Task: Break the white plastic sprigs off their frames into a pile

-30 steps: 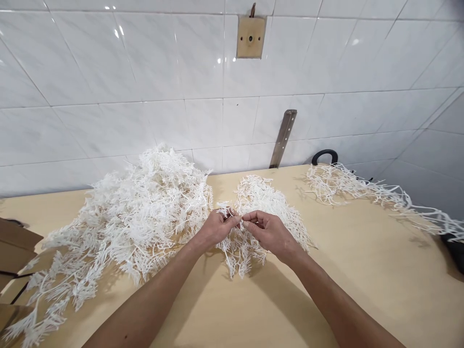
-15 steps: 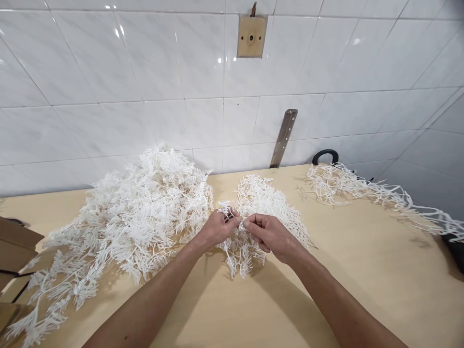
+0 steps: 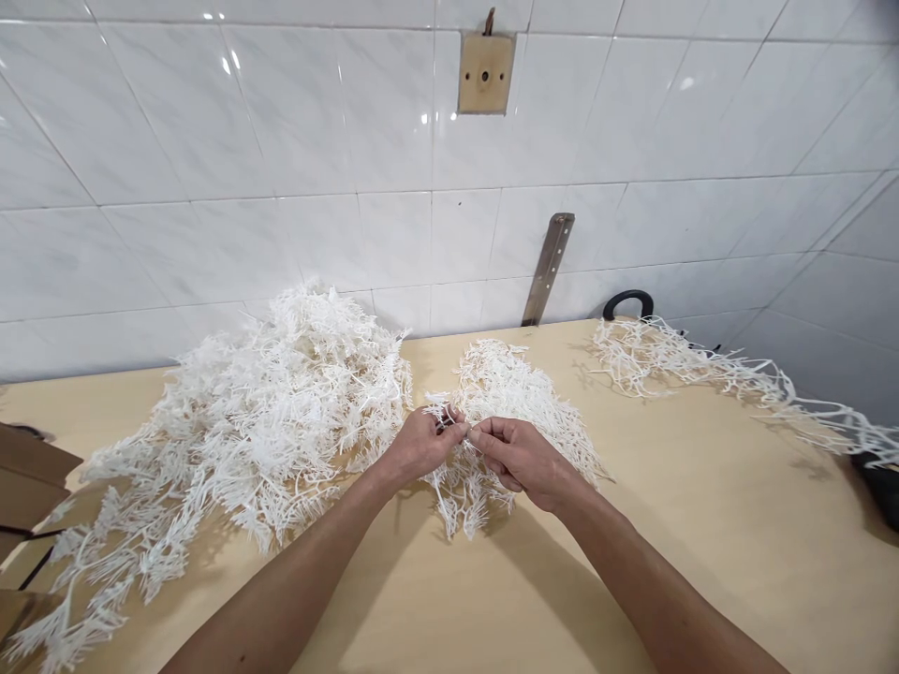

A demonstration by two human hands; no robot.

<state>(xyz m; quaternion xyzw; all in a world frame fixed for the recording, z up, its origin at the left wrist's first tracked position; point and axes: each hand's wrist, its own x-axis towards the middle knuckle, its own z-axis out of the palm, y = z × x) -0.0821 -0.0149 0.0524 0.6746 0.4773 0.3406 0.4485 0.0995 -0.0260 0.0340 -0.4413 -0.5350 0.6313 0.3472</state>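
Observation:
My left hand (image 3: 425,442) pinches a small white plastic foliage sprig (image 3: 440,408), whose feathery tips stick out above the fingers. Close against it, my right hand (image 3: 516,456) is closed, thumb and forefinger pressed together at the same sprig; the exact spot they grip is tiny and partly hidden. Beneath and behind both hands spreads a smaller pile of white plastic foliage (image 3: 523,388). To the left rises a much larger heap of the same branching foliage (image 3: 281,402), with loose strands trailing toward the front left.
Bare white stems (image 3: 744,379) stretch along the right side of the wooden table (image 3: 702,524), near a black curved handle (image 3: 628,301). A metal strip (image 3: 549,269) leans on the tiled wall (image 3: 281,112). A cardboard box (image 3: 35,477) stands at the left edge.
Both hands stay in almost the same place, fingertips together. The sprig tips above my left hand have shifted slightly downward.

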